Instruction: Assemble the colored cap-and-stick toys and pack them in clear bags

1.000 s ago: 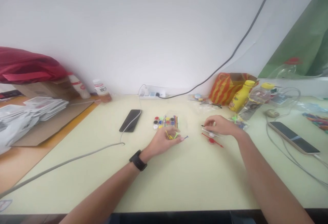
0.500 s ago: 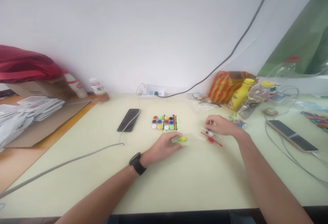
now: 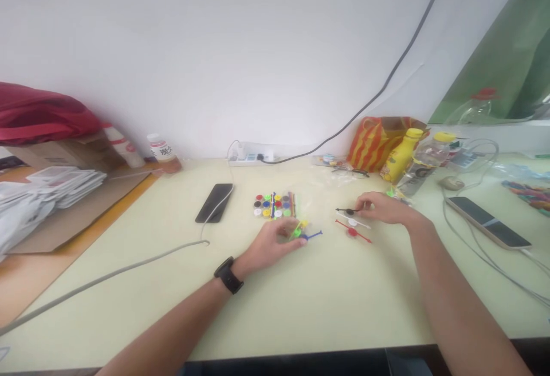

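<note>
My left hand [image 3: 271, 242], with a black watch on its wrist, is closed around several small plastic arrow spinners. Among them a blue arrow spinner [image 3: 310, 235] sticks out to the right, beside green and yellow ones. Over on the right, my right hand [image 3: 378, 208] pinches one end of a black arrow spinner [image 3: 349, 212] at the table surface. Just below it lie a white arrow spinner [image 3: 353, 222] and a red arrow spinner [image 3: 352, 231], roughly in a column. Beyond my left hand, several coloured discs [image 3: 266, 204] and thin sticks are laid out in rows.
A dark phone [image 3: 215, 203] with a cable lies left of the discs. Another phone [image 3: 488, 223] rests at the right. Bottles, including a yellow bottle [image 3: 401, 155], stand by a striped bag [image 3: 372, 144]. A power strip [image 3: 251, 156] sits against the wall.
The black arrow spinner now shows above the white one, with my right hand at its right end. In my left hand, the blue arrow has come into view. The camera view shifted slightly.
</note>
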The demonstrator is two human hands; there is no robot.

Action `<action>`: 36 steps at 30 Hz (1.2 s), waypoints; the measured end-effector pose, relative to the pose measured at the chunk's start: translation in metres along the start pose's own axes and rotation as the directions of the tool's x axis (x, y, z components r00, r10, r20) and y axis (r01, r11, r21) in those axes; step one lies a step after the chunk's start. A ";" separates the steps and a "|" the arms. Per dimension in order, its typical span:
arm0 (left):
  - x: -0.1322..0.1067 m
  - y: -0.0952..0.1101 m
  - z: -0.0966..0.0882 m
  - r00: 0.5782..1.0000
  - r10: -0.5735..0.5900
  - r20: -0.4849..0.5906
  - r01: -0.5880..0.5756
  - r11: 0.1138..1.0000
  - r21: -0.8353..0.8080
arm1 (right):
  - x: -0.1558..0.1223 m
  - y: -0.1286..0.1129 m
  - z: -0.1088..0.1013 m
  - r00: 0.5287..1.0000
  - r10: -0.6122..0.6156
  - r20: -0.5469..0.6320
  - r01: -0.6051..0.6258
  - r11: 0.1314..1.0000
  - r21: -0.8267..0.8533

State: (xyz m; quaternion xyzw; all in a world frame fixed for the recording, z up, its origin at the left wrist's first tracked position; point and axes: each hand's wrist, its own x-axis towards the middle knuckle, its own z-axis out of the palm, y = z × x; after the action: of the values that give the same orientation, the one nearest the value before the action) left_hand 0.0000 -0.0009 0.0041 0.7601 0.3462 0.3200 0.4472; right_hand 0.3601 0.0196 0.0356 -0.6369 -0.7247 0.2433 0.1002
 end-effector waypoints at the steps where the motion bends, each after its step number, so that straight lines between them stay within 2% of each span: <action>1: 0.000 -0.002 0.000 1.000 -0.011 -0.003 0.011 1.000 0.003 | 0.001 0.002 -0.001 1.000 0.004 0.007 -0.004 1.000 0.015; 3: 0.000 -0.004 0.000 1.000 -0.029 -0.008 0.029 1.000 0.006 | 0.002 0.004 -0.004 1.000 -0.012 0.008 0.012 0.997 0.070; 5: 0.000 -0.005 0.000 1.000 -0.028 -0.001 0.028 1.000 0.010 | 0.002 0.002 -0.008 0.998 -0.047 -0.042 0.053 0.988 0.146; 8: 0.000 -0.004 0.000 1.000 -0.014 0.017 0.014 0.999 0.030 | -0.003 -0.008 -0.014 0.970 -0.076 -0.229 0.137 0.956 0.260; 11: -0.001 -0.004 0.002 1.000 -0.006 0.018 0.005 0.999 0.041 | -0.011 -0.033 -0.017 0.895 -0.063 -0.442 0.231 0.912 0.337; 14: -0.001 -0.004 0.003 1.000 0.005 -0.003 -0.005 1.000 0.011 | -0.021 -0.070 -0.018 0.799 -0.110 -0.592 0.370 0.865 0.339; 18: -0.002 -0.004 0.003 1.000 0.003 -0.025 -0.003 1.000 0.004 | -0.042 -0.121 -0.018 0.678 -0.273 -0.683 0.557 0.797 0.234; 20: -0.002 -0.004 0.002 1.000 0.007 -0.021 -0.007 1.000 0.014 | -0.053 -0.138 -0.018 0.644 -0.353 -0.679 0.610 0.773 0.176; 23: -0.002 -0.003 0.001 1.000 0.009 -0.011 -0.009 0.999 0.031 | -0.062 -0.152 -0.016 0.664 -0.461 -0.589 0.608 0.791 0.065; 30: -0.001 -0.001 0.003 0.998 0.010 -0.055 -0.007 0.999 0.050 | -0.057 -0.162 -0.014 0.693 -0.520 -0.499 0.548 0.830 -0.105; 36: -0.001 -0.002 0.004 0.997 -0.004 -0.077 0.009 0.998 0.060 | -0.061 -0.179 -0.023 0.785 -0.536 -0.313 0.504 0.844 -0.181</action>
State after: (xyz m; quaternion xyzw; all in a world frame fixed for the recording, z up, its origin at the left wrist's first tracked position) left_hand 0.0023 -0.0025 0.0003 0.7592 0.3750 0.3368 0.4117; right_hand 0.2239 -0.0470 0.1511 -0.4492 -0.8520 0.0564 0.2629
